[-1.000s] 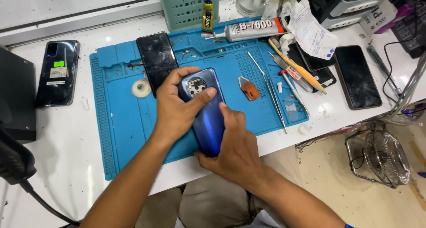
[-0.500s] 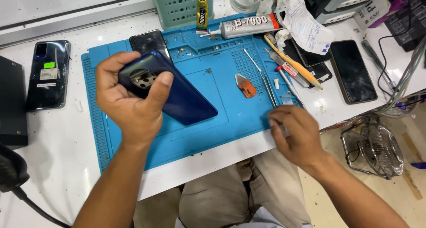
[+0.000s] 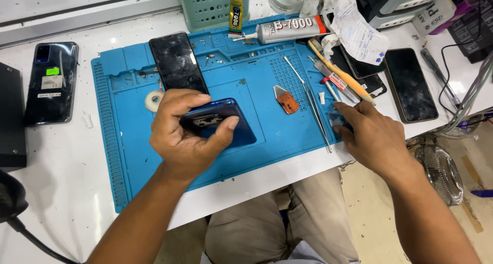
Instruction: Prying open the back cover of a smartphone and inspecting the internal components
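Observation:
My left hand (image 3: 185, 135) grips a blue phone (image 3: 231, 125) by its camera end, back side up, holding it over the blue work mat (image 3: 128, 156). My right hand (image 3: 375, 135) rests at the mat's right edge, fingertips on a small pale piece (image 3: 336, 117) beside the long tweezers (image 3: 310, 102). Whether the fingers pinch that piece is hidden. A second dark phone (image 3: 177, 63) lies screen up on the mat behind my left hand.
A tape roll (image 3: 153, 100), an orange pry tool (image 3: 286, 100), glue tubes (image 3: 287, 30), screwdrivers (image 3: 341, 79) and a green basket (image 3: 205, 4) crowd the mat's back. Phones lie at the far left (image 3: 51, 81) and right (image 3: 411, 84). A small fan (image 3: 441, 174) sits below the table edge.
My left hand has carried the blue phone right and lower, nearer mat centre. My right hand has moved up to the mat's right edge among the tools.

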